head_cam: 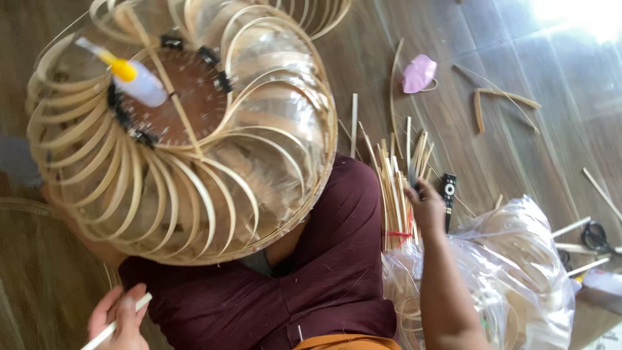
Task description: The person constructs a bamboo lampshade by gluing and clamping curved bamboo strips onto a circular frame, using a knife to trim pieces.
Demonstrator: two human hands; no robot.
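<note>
pale bamboo strip frame (181, 162), glossy clear plastic bag (512, 272); wood-look floor (518, 142)

A pink face mask (418, 72) lay on the wooden floor (505, 39). Black scissors (596, 236) sat far off at the side. A black remote (448, 192) lay on the floor. A few loose thin sticks (505, 97) lay scattered nearby.

Pale tan strips (398, 188) bound in red at the right hand (427, 206), beside maroon trousers (324, 259) and a black remote (448, 194).
</note>
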